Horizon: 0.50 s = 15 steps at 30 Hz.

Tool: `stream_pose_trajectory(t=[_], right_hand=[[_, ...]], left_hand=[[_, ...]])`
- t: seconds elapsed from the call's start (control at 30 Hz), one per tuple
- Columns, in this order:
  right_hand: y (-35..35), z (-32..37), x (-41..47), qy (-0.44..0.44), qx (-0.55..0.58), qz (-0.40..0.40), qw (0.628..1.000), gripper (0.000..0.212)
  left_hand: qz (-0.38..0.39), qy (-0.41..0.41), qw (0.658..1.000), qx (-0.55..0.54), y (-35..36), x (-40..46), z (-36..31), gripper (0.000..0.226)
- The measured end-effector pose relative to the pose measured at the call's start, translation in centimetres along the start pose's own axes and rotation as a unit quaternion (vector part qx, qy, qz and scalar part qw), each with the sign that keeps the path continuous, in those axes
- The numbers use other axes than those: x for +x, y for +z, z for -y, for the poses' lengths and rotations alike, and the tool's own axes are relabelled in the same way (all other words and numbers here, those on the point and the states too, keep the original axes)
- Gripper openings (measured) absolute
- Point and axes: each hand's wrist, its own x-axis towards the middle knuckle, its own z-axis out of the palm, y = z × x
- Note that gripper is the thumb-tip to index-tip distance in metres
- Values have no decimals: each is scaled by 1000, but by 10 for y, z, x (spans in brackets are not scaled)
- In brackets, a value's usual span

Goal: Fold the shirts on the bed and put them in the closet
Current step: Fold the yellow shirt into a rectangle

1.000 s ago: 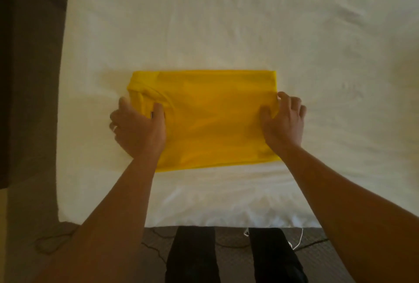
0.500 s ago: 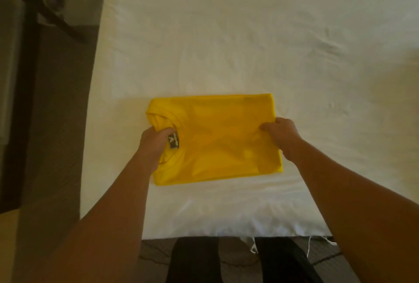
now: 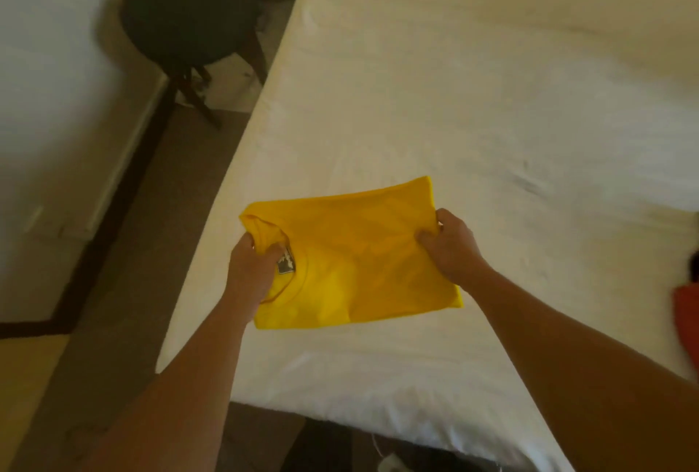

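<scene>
A person is gripping a folded yellow shirt (image 3: pixel 355 256) at both ends near the left edge of a bed (image 3: pixel 472 93) covered in a white sheet. The shirt is showing as a compact rectangle, bright yellow and plain, its long sides running slightly uphill from left to right across the frame. The round neckline is sitting at the left end, where a small dark label (image 3: pixel 285 263) with pale markings is peeking out just inside the collar; the print on it is too blurred to read. Soft creases are running across the top layer, and the right end is forming a clean folded edge.

The left hand (image 3: pixel 253 267) is clenching the collar end, thumb on top beside the label and fingers tucked under the cloth. The right hand (image 3: pixel 450 244) is pinching the opposite end, fingers curled over the far corner and thumb pressing into the fabric. Whether the shirt is lying on the sheet or lifting just clear of it cannot be told.

At the right border of the frame, a scrap of red-orange fabric (image 3: pixel 686 316) is lying on the sheet, well apart from the shirt. Beyond the bed's left side, a dark round stool (image 3: pixel 189 10) is standing on the brown floor (image 3: pixel 125 263) near a pale wall.
</scene>
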Motion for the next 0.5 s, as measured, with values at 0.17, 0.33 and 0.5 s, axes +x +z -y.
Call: stream_pose_trajectory(t=[0.17, 0.33, 0.5], right_hand=[[-37, 52, -36, -85, -24, 29, 996, 38], [-55, 114, -85, -167, -49, 70, 982, 43], [-40, 175, -131, -240, -101, 106, 960, 47]], left_hand=[[-36, -20, 998, -38, -45, -63, -32, 34], [-89, -40, 992, -83, -107, -137, -51, 35], [-145, -54, 978, -136, -168, -189, -40, 32]])
